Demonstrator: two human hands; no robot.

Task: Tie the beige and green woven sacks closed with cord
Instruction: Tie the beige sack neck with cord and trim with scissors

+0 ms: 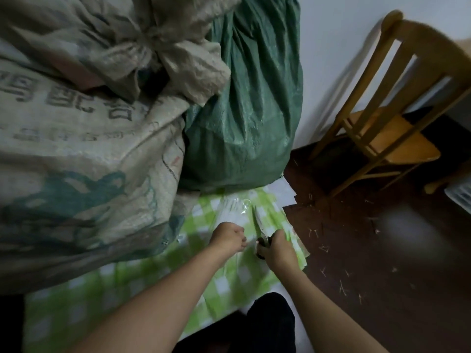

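Print only on the beige sack (76,149).

Below the sack's tied neck (150,42), across its upper face: one row of large dark Chinese characters (74,99), slanted, running out of my view at the left. Blurred; I can't read any of them with confidence.

Under that row: a thinner line of smaller dark print (68,135), smeared, illegible to me.

Lower on the same face: a big teal printed emblem (76,197), creased, no lettering I can make out.

By the sack's right seam: a small reddish mark (175,160), unreadable.
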